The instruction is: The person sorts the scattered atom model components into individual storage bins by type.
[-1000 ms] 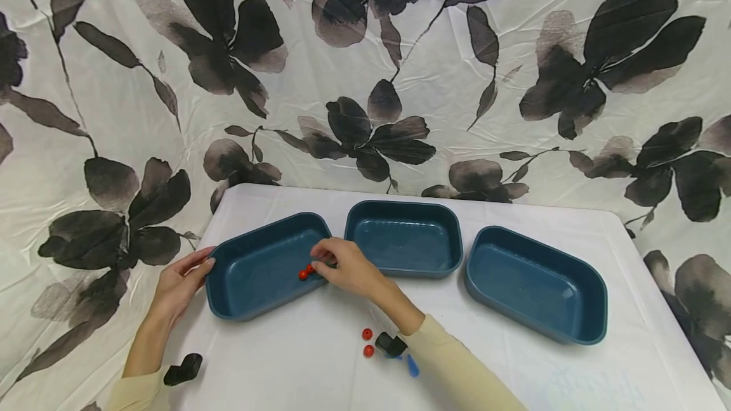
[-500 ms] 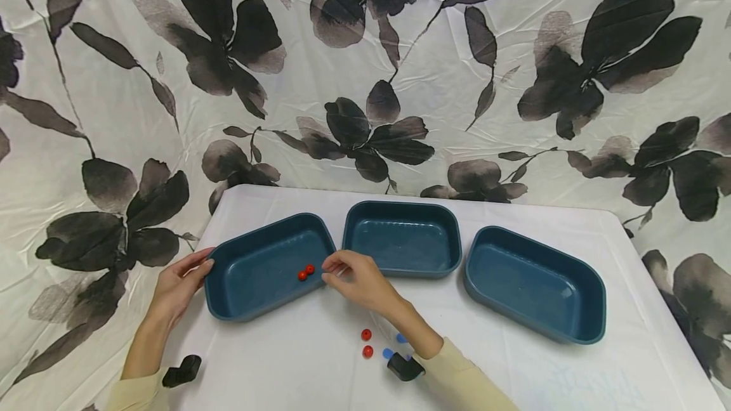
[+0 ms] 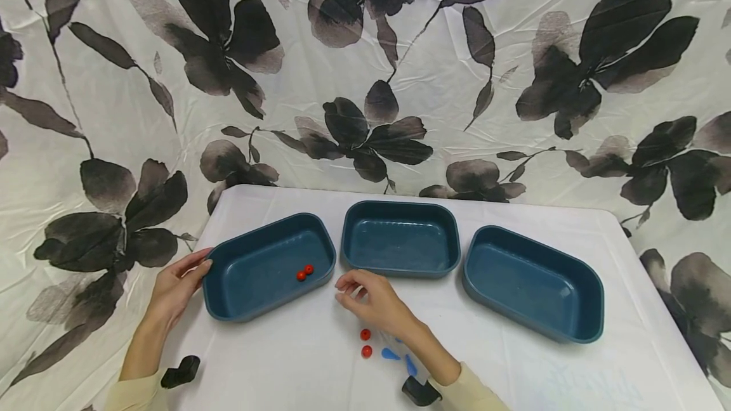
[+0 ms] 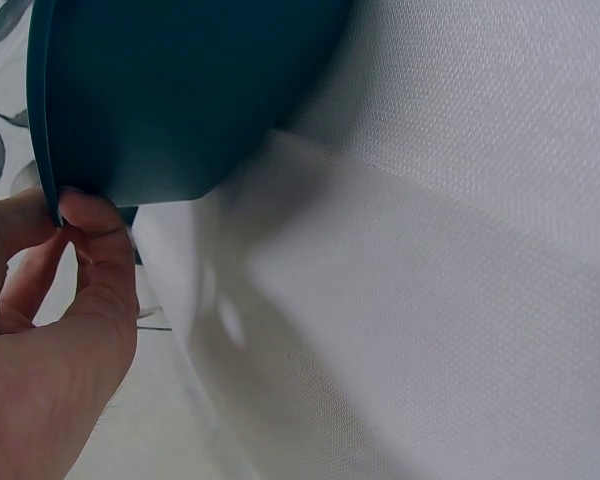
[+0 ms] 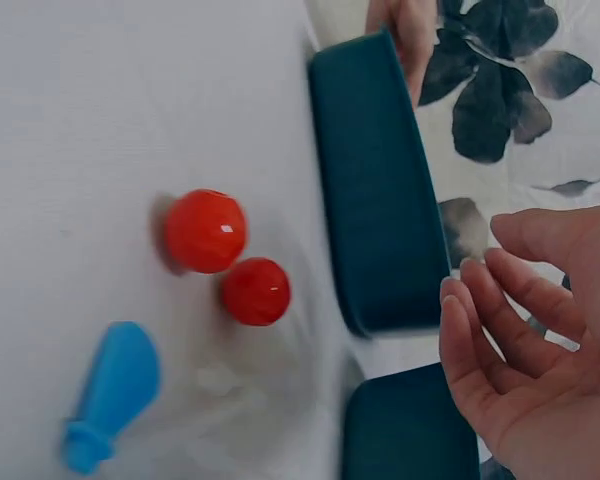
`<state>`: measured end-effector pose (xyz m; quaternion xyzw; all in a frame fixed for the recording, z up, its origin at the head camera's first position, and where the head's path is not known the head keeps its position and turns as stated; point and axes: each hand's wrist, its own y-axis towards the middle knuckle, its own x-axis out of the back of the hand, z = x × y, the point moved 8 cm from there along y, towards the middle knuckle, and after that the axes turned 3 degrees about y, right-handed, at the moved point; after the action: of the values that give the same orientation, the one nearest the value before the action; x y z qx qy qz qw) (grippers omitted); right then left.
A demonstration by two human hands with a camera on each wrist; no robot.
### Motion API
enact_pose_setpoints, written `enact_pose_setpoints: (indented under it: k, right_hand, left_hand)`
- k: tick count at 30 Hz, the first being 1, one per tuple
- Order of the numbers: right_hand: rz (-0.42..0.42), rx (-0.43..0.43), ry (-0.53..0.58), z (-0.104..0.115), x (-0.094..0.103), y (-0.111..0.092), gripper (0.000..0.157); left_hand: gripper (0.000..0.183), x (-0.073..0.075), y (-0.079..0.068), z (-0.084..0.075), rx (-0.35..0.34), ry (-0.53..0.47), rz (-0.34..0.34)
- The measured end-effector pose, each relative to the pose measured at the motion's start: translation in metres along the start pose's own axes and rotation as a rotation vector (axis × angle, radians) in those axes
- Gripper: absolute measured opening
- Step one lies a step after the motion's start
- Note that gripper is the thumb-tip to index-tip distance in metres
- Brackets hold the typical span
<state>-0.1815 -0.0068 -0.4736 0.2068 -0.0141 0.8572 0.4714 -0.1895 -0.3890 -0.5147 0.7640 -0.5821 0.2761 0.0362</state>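
Observation:
At the left, my left hand (image 3: 176, 287) pinches the near left rim of a dark teal rectangular bin (image 3: 251, 278); the left wrist view shows thumb and finger (image 4: 95, 215) on that rim. Two red beads (image 3: 301, 276) lie in this bin, toward its right end. My right hand (image 3: 374, 300) hovers just right of the bin, over the white table, fingers relaxed and holding nothing. Below it, two more red beads (image 3: 365, 334) lie on the cloth. Beside them are small blue teardrop-shaped pieces (image 3: 391, 354), one of them partly hidden by the right wrist.
A second teal bin (image 3: 400, 252) stands at the middle back and a third (image 3: 531, 284) stands angled at the right. A black strap piece (image 3: 181, 371) is by the left wrist, another (image 3: 421, 392) by the right. A floral cloth (image 3: 365, 81) hangs behind.
My right hand has withdrawn from over the left bin's right end, moving right and toward me. The two beads inside now show fully. My left hand stays on the rim.

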Motion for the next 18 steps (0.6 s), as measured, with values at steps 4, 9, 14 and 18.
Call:
enact_pose_setpoints:
  k: [4,9,14,18]
  right_hand:
    - [0.015,-0.010,-0.004,-0.004,-0.002,-0.009,0.017]
    - [0.015,-0.007,-0.027,-0.007,-0.004,-0.021,0.015]
    - [0.024,-0.005,-0.055,-0.013,-0.006,-0.032,0.015]
    - [0.046,0.001,-0.077,-0.017,-0.008,-0.039,0.017]
  left_hand:
    - [0.057,0.001,0.000,0.000,0.004,-0.001,-0.003]
    - [0.057,0.002,0.000,0.002,-0.001,-0.005,-0.003]
    - [0.057,0.002,-0.001,0.001,-0.015,-0.001,-0.008]
    - [0.058,0.001,0.000,0.000,-0.015,0.002,-0.004]
